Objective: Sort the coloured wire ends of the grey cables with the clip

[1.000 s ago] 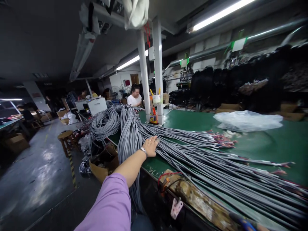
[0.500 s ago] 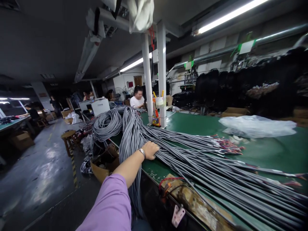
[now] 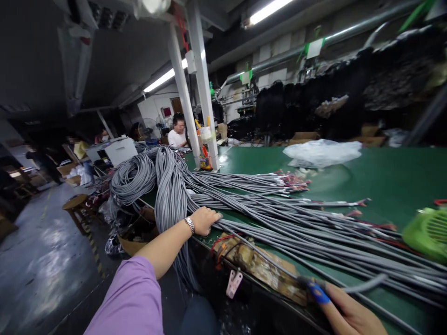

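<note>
My left hand (image 3: 205,220), a metal watch on its wrist, is closed over part of a thick bundle of grey cables (image 3: 251,204) near the table's front edge. My right hand (image 3: 349,309) is at the lower right, with blue wrapping on a fingertip. Its fingers are pinched on a grey cable (image 3: 370,284), which bends out beside the hand; a dark piece shows at the fingertips, too blurred to name. Stripped coloured wire ends (image 3: 293,181) spread at the far end of the bundle. Hanks of cable (image 3: 167,186) drape over the table edge to the left.
A green table (image 3: 380,179) carries a clear plastic bag (image 3: 323,152) and a green fan-like object (image 3: 426,232). White posts (image 3: 204,83) rise from it. At the front edge are a taped brown piece (image 3: 258,258) and a pink clip (image 3: 233,284). A wooden stool (image 3: 75,201) stands left; a person (image 3: 178,135) sits behind.
The view has turned right. My right hand has come into view with a cable in its fingers. My left hand has shifted toward the table's front edge, staying on the cables.
</note>
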`<state>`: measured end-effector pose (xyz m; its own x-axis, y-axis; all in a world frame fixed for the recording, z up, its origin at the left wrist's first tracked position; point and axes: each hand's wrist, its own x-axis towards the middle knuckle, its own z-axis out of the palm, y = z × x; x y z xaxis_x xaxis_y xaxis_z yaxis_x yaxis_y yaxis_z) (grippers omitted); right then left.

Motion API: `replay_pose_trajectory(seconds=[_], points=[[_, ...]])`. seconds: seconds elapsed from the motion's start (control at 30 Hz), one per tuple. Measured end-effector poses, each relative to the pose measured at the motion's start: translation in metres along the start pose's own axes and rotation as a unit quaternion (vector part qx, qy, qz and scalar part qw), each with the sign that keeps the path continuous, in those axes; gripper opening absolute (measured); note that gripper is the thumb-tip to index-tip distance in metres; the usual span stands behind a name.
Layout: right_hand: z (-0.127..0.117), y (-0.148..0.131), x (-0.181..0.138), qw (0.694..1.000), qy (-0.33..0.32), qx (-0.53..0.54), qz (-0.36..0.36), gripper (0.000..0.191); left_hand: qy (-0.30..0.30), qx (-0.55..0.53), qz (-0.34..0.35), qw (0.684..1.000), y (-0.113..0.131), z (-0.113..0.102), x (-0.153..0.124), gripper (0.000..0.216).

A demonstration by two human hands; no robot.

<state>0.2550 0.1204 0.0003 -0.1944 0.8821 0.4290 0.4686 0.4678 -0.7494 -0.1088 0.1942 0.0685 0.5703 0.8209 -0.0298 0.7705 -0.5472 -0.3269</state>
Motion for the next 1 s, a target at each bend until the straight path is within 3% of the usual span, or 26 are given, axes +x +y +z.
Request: replay_pose_trajectory(seconds=[0.17, 0.3, 0.4, 0.53, 0.6, 0.67, 0.73, 0.8, 0.9, 1.0], points=[[-0.005, -0.021, 0.001, 1.000, -0.011, -0.006, 0.009, 0.037, -0.035, -0.012, -0.017, 0.999, 0.012, -0.008, 0.023, 0.063], [-0.003, -0.020, 0.000, 1.000, -0.008, -0.007, 0.000, 0.036, -0.044, -0.018, -0.055, 0.997, 0.012, -0.015, 0.034, 0.036], [-0.003, -0.019, 0.000, 1.000, -0.005, -0.015, -0.008, 0.036, -0.003, -0.022, -0.100, 0.995, 0.004, -0.030, 0.029, 0.024], [-0.002, -0.021, 0.000, 0.999, -0.022, -0.021, -0.022, 0.036, 0.103, -0.017, -0.194, 0.975, -0.007, -0.064, 0.010, 0.029], [-0.002, -0.021, 0.001, 0.999, -0.026, -0.019, -0.025, 0.037, 0.144, -0.015, -0.218, 0.965, -0.001, -0.079, 0.001, 0.033], [-0.001, -0.018, 0.001, 0.999, -0.021, -0.016, -0.024, 0.038, 0.165, -0.022, -0.194, 0.967, 0.020, -0.088, -0.001, 0.035], [0.001, -0.014, 0.002, 1.000, -0.013, -0.011, -0.020, 0.038, 0.169, -0.040, -0.065, 0.983, 0.052, -0.094, 0.004, 0.036], [0.001, -0.011, 0.002, 1.000, -0.010, -0.008, -0.012, 0.037, 0.139, -0.034, 0.014, 0.990, 0.087, -0.097, 0.013, 0.035], [0.000, -0.012, 0.002, 1.000, -0.015, 0.005, -0.014, 0.036, 0.108, -0.035, 0.040, 0.993, 0.130, -0.105, 0.027, 0.030], [0.000, -0.016, 0.000, 0.998, -0.043, 0.034, -0.027, 0.038, 0.099, -0.064, 0.056, 0.991, 0.155, -0.113, 0.032, 0.031]])
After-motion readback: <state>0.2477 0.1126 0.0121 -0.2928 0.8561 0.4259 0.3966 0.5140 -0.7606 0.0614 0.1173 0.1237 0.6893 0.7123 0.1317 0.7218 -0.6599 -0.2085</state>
